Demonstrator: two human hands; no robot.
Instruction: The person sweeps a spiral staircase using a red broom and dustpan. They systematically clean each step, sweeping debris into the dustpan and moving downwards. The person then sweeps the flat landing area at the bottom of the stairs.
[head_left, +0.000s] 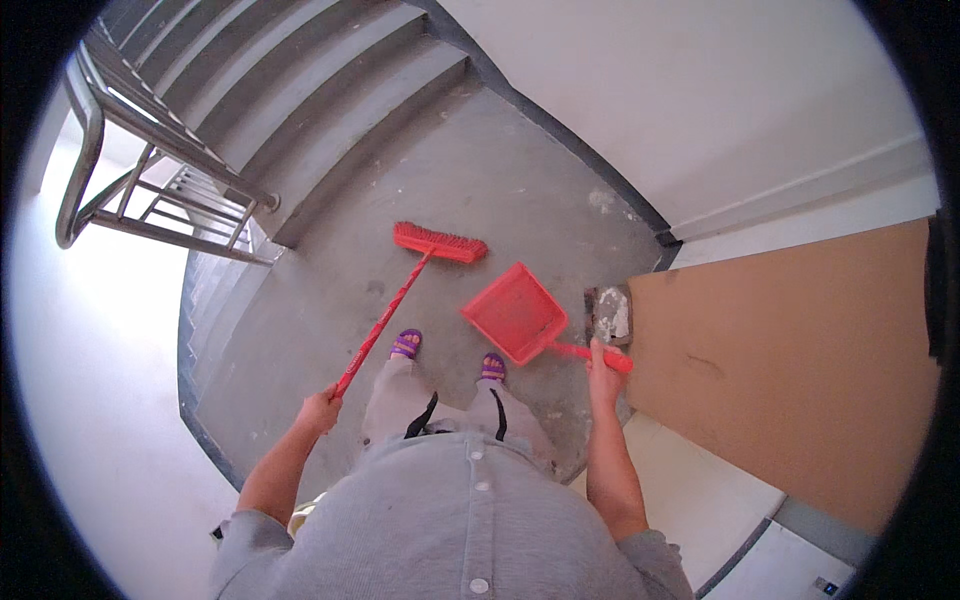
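My left hand (320, 411) grips the upper part of a red push broom's handle (382, 321). At the far end of the handle, the red broom head (440, 242) has its bristles turned toward the stairs. My right hand (606, 376) is closed around the short handle of a red plastic dustpan (519, 311). The pan's open edge points up and left, toward the broom head, with a gap between the two. Some dark specks show inside the pan. Whether the pan touches the floor, I cannot tell.
Concrete stairs (352, 105) rise at the upper left beside a stainless steel railing (172, 154). More steps (217, 322) lie at the left. A brown board (780, 360) stands at the right, near a paint-spotted block (611, 313). My feet, in purple sandals (406, 343), stand on the concrete landing (510, 165).
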